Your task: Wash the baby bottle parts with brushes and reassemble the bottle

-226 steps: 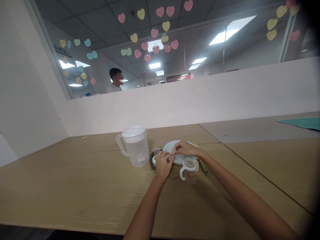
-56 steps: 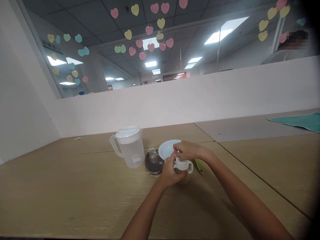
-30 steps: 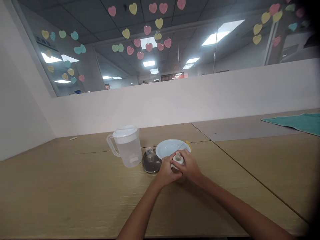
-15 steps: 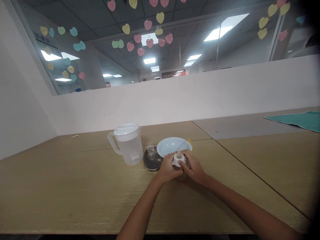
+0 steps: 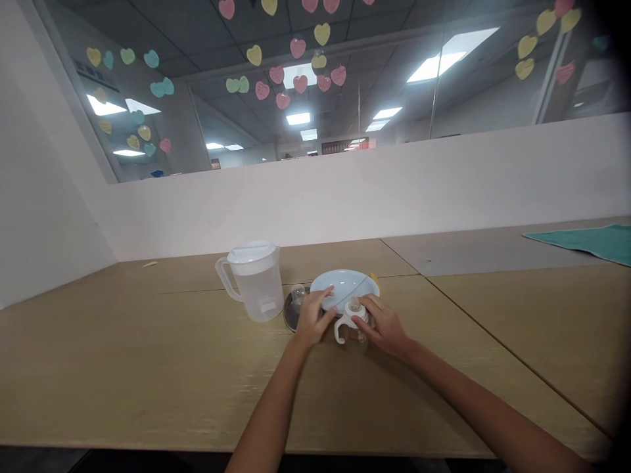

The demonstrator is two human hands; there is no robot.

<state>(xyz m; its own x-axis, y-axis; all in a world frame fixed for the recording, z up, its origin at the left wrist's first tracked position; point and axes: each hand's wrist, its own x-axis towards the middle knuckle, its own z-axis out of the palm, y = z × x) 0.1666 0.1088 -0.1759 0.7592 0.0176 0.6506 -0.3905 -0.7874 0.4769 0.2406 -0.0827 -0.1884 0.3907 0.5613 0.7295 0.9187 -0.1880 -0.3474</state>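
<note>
A clear baby bottle (image 5: pixel 353 336) with a white collar, a hooked white handle and a pale teat stands upright on the table. My right hand (image 5: pixel 386 326) grips its collar from the right. Just left of the bottle, my left hand (image 5: pixel 314 316) is off it, fingers apart and holding nothing. Behind both hands is a white bowl (image 5: pixel 355 281), its front edge partly covered by my left fingers. A dark round metal dish (image 5: pixel 290 318) lies left of my left hand, partly hidden by it, with a clear dome-shaped cap (image 5: pixel 298 294) on it.
A translucent pitcher (image 5: pixel 260 289) with a white lid stands left of the dish. Something yellow (image 5: pixel 374 278) shows at the bowl's right rim. A green cloth (image 5: pixel 591 240) lies at the far right. A white wall (image 5: pixel 305 210) rises behind the table (image 5: pixel 172 368).
My left hand has let go of the bottle and moved left with its fingers opening. The bottle's handle and body are now exposed. My right hand stays on the collar.
</note>
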